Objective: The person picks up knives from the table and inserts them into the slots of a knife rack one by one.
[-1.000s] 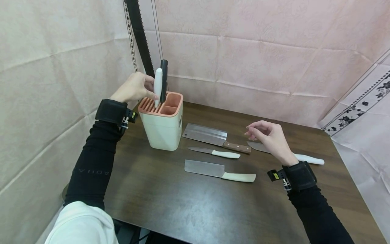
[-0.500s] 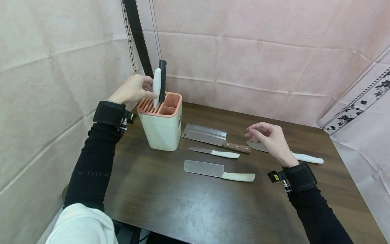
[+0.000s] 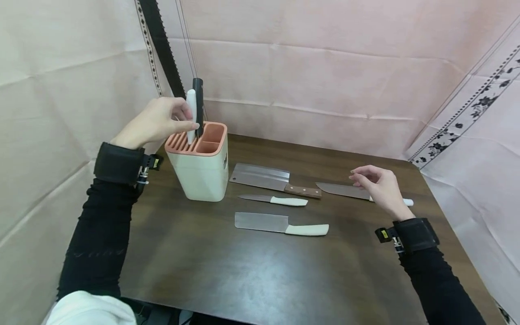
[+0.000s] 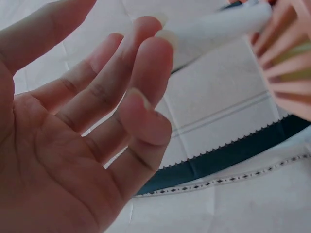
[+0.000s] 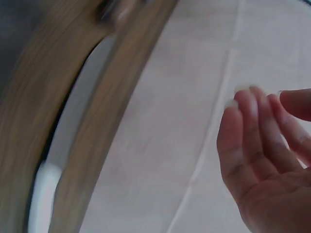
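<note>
Nearest you on the table (image 3: 252, 271), to the right of the block (image 3: 199, 178) and a little in front of it, the wide knife (image 3: 281, 224) lies just as it did a second ago. Behind it, the paring knife (image 3: 268, 199) and the cleaver (image 3: 276, 179) haven't moved either; neither of your hands is on them.

Your right hand (image 3: 379, 189) has drawn farther out from the block, along the long knife (image 3: 343, 189) toward its handle. Your thumb and fingers are loosely bent with nothing between them, and the right wrist view shows them apart from that knife.

Over the block's top, your left hand (image 3: 160, 118) has loosened. Your thumb now reaches straight across in front of the white knife (image 3: 191, 103), and the left wrist view shows thumb and fingers spread, the handle beyond them. You may be brushing it with a fingertip; I can't tell.

The white knife stands upright in the block's slots, just left of the black knife (image 3: 199, 101). I'd judge it seated and bearing its own weight, so placing it looks all but done.

As for writing, the marks on your left sleeve (image 3: 97, 234) have blurred too far to read. You'll find no legible brand on the block.
</note>
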### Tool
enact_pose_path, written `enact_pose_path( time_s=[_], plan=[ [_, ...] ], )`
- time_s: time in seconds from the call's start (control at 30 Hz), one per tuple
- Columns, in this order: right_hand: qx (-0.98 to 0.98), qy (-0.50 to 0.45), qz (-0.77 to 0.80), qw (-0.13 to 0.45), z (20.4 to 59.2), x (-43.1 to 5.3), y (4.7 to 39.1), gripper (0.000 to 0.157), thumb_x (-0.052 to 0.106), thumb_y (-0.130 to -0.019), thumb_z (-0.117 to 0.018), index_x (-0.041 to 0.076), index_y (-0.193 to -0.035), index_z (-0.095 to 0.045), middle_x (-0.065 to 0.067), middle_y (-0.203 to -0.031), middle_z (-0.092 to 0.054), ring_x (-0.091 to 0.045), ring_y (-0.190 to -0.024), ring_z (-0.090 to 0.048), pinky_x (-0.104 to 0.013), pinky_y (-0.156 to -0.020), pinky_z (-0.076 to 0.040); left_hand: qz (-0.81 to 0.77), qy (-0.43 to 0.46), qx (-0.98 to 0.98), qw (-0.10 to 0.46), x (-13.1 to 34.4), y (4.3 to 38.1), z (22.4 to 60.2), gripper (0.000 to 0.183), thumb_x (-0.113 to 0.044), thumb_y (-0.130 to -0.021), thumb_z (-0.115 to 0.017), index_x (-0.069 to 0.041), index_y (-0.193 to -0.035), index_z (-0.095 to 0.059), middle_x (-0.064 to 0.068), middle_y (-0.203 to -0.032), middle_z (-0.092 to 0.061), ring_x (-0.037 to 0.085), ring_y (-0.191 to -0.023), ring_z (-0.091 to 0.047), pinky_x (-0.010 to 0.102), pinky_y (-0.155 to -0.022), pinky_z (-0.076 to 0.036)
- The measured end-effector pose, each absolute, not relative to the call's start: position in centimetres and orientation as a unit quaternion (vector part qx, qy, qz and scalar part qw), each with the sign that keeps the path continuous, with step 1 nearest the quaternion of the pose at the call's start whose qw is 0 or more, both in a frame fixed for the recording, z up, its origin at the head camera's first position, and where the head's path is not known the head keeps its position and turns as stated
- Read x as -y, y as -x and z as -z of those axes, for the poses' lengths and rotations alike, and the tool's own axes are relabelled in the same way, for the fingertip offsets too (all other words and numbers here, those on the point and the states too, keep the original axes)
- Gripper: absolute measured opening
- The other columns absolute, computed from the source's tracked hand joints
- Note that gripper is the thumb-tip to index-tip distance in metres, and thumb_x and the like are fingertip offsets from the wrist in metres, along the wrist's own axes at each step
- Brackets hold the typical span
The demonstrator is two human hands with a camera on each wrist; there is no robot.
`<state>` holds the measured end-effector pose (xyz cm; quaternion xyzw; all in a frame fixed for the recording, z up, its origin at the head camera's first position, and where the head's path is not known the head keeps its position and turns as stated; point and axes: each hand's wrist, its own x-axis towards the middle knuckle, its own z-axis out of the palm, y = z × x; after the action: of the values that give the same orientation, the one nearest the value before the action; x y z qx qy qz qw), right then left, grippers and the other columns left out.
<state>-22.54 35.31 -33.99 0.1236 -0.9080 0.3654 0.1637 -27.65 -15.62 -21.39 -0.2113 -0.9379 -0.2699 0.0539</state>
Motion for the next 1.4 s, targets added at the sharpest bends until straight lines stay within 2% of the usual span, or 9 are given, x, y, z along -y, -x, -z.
enact_pose_path(
  time_s=[0.1,0.23,0.37,0.5,0.63,0.77,0.93,1.13,1.4],
  plan=[
    [0.935,-0.096,-0.288,0.183,35.1,-37.7,23.0,0.021,0.014,-0.091,-0.055,0.0,-0.103,-0.067,-0.022,-0.091,-0.071,-0.023,-0.075,-0.065,-0.032,-0.065,-0.051,0.266,0.222,0.937,0.05,15.5,27.4,21.4,0.031,-0.028,-0.087,-0.061,-0.001,-0.101,-0.057,0.022,-0.096,-0.064,0.03,-0.087,-0.056,0.048,-0.075,-0.043],
    [0.952,-0.073,-0.233,0.186,37.2,-41.2,23.3,0.022,0.006,-0.088,-0.053,-0.008,-0.1,-0.065,-0.034,-0.093,-0.066,-0.044,-0.083,-0.06,-0.056,-0.071,-0.044,0.268,0.237,0.933,0.044,15.1,27.5,21.7,0.029,-0.027,-0.087,-0.061,-0.002,-0.101,-0.058,0.021,-0.092,-0.067,0.029,-0.081,-0.059,0.047,-0.076,-0.043],
    [0.968,-0.038,-0.191,0.159,39.8,-44.3,23.2,0.028,0.001,-0.082,-0.054,-0.012,-0.106,-0.061,-0.04,-0.108,-0.059,-0.054,-0.101,-0.048,-0.066,-0.077,-0.039,0.283,0.247,0.926,0.043,14.4,27.8,21.9,0.026,-0.026,-0.087,-0.062,-0.004,-0.1,-0.059,0.021,-0.088,-0.068,0.031,-0.076,-0.062,0.043,-0.074,-0.044],
    [0.982,-0.003,-0.146,0.119,42.0,-46.0,23.6,0.041,0.002,-0.078,-0.051,-0.01,-0.117,-0.053,-0.042,-0.127,-0.044,-0.059,-0.114,-0.032,-0.075,-0.076,-0.034,0.29,0.246,0.924,0.036,14.2,27.9,21.8,0.028,-0.028,-0.087,-0.062,-0.004,-0.101,-0.059,0.022,-0.089,-0.068,0.032,-0.075,-0.062,0.043,-0.071,-0.044],
    [0.987,0.02,-0.124,0.096,43.2,-46.7,24.2,0.049,0.002,-0.077,-0.044,-0.008,-0.125,-0.044,-0.043,-0.133,-0.034,-0.059,-0.12,-0.024,-0.077,-0.079,-0.028,0.293,0.245,0.924,0.028,14.1,27.8,21.8,0.03,-0.028,-0.088,-0.061,-0.003,-0.104,-0.058,0.023,-0.094,-0.067,0.032,-0.08,-0.061,0.048,-0.076,-0.044],
    [0.99,0.029,-0.11,0.088,43.9,-47.0,24.3,0.051,-0.001,-0.076,-0.042,-0.009,-0.126,-0.04,-0.043,-0.128,-0.039,-0.057,-0.116,-0.029,-0.074,-0.079,-0.027,0.294,0.245,0.924,0.022,14.1,27.8,22.0,0.029,-0.027,-0.088,-0.061,-0.003,-0.105,-0.058,0.023,-0.095,-0.068,0.032,-0.079,-0.062,0.047,-0.075,-0.046],
    [0.99,0.036,-0.102,0.087,44.4,-47.4,23.9,0.044,-0.001,-0.076,-0.047,-0.01,-0.118,-0.044,-0.042,-0.114,-0.047,-0.057,-0.103,-0.033,-0.072,-0.076,-0.026,0.288,0.25,0.924,0.026,14.2,27.9,22.0,0.028,-0.028,-0.088,-0.061,-0.005,-0.103,-0.06,0.021,-0.091,-0.069,0.029,-0.076,-0.064,0.042,-0.07,-0.047],
    [0.993,0.045,-0.068,0.085,44.0,-47.8,23.3,0.043,-0.002,-0.071,-0.054,-0.012,-0.112,-0.047,-0.041,-0.106,-0.046,-0.058,-0.098,-0.03,-0.074,-0.079,-0.022,0.295,0.25,0.922,0.022,14.2,28.0,22.0,0.029,-0.029,-0.088,-0.06,-0.004,-0.102,-0.06,0.021,-0.09,-0.069,0.03,-0.076,-0.062,0.042,-0.072,-0.045],
    [0.994,0.025,-0.032,0.103,43.7,-48.7,22.6,0.034,-0.005,-0.063,-0.06,-0.01,-0.096,-0.059,-0.039,-0.09,-0.05,-0.058,-0.093,-0.033,-0.074,-0.075,-0.024,0.297,0.248,0.922,0.006,14.0,28.0,21.9,0.023,-0.026,-0.09,-0.058,-0.007,-0.103,-0.058,0.02,-0.09,-0.068,0.03,-0.079,-0.06,0.04,-0.072,-0.045]
  ],
)
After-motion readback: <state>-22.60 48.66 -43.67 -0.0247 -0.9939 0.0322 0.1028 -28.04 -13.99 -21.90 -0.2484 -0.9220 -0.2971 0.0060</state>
